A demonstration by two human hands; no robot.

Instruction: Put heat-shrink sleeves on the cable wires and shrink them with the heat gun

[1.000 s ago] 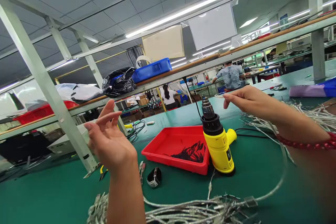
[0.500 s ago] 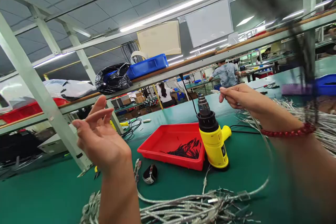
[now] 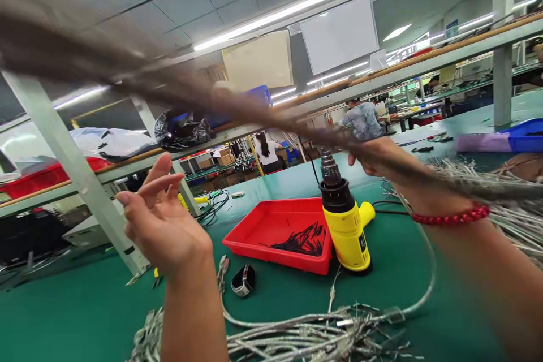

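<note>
My left hand [image 3: 167,220] is raised at the left, palm up, fingers apart and loosely bent, with nothing visible in it. My right hand [image 3: 382,164] is pinched around a silvery cable [image 3: 430,271], beside the nozzle of a yellow heat gun [image 3: 345,235]. The cable's tip is too small to make out. From that hand the cable loops down to a pile of braided cables [image 3: 292,336] at the near edge. The heat gun stands upright, nozzle up. Left of it, a red tray [image 3: 258,226] holds thin black pieces of tubing [image 3: 303,240].
A watch-like band [image 3: 243,281] lies before the tray. More cables [image 3: 517,215] are heaped at right, near a blue bin [image 3: 528,136]. A shelf rail [image 3: 305,107] crosses behind. A blurred dark strand [image 3: 254,110] cuts across the view. Other people sit farther back.
The blurred dark strand has swung from the upper right to a diagonal across the view. My right hand has shifted slightly left; my left hand is nearly still.
</note>
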